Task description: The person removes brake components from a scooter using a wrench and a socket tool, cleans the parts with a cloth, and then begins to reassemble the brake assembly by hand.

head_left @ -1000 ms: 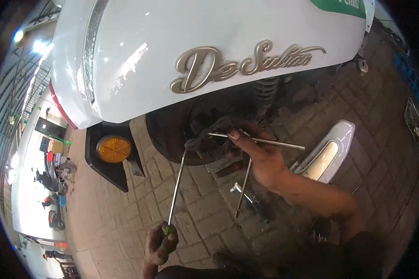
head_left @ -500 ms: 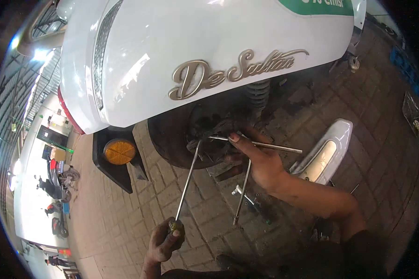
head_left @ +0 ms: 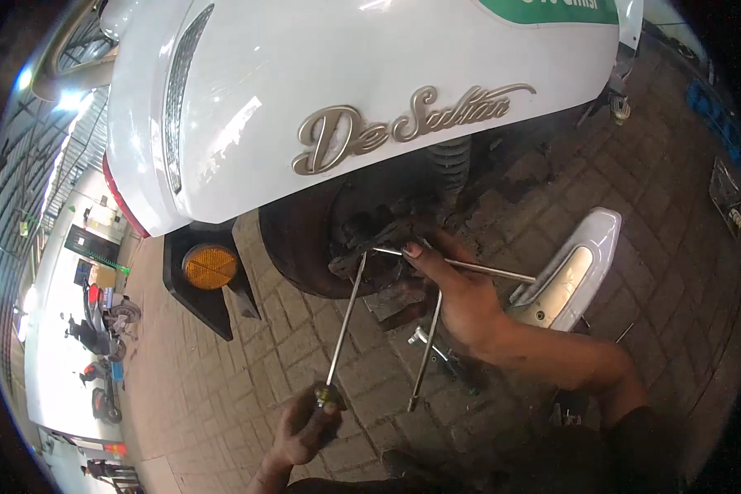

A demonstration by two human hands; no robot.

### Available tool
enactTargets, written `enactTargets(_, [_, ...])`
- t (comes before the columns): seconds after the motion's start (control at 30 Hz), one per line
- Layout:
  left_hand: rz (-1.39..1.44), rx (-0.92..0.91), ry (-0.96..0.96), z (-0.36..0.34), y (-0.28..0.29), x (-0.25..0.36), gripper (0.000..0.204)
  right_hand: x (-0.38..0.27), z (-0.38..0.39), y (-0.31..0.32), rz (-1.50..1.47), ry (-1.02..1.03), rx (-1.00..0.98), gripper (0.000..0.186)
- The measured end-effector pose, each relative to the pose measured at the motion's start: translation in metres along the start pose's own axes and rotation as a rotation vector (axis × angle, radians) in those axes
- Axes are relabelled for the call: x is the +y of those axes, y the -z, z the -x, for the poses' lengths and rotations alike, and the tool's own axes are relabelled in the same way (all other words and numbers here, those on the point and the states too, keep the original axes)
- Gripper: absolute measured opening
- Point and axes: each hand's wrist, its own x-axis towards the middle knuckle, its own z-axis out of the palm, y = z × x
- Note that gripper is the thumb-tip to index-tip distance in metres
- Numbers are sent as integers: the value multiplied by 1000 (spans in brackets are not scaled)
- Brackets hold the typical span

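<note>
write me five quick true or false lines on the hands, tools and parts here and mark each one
1. The left hand grips a screwdriver by its handle. True.
2. The screwdriver's shaft points back toward the person. False: it points away, toward the dark wheel.
3. The right hand holds a metal bar tool. True.
4. The round reflector is blue. False: the reflector is orange.
5. A loose pale panel with a cream inset lies on the paving, right of the wheel. True.
</note>
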Motion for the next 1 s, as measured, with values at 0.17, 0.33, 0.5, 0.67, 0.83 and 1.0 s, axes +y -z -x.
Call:
enactTargets(0.17, [9,-253,68,-22,-44,28,26,-16,8,-1,-224,-71,-20,45])
enactTargets(0.33, [-134,-298,-122,-43,-37,1,46,-38,12,6,-367,-174,-72,34])
enactTargets(0.5, [499,-647,204,-52,-66,8,85,-25,6,11,-262,-191,-62,41])
enactTargets(0.67, [576,-762,360,-57,-52,-32,88,5,-4,19,-345,-199,-61,40])
enactTargets(0.83, [445,-490,440,-47,-57,-6,76,19,-5,13,-304,-134,-10,38])
enactTargets(1.0, [539,-571,298,-47,-63,19,71,37,-13,18,-277,-114,14,38])
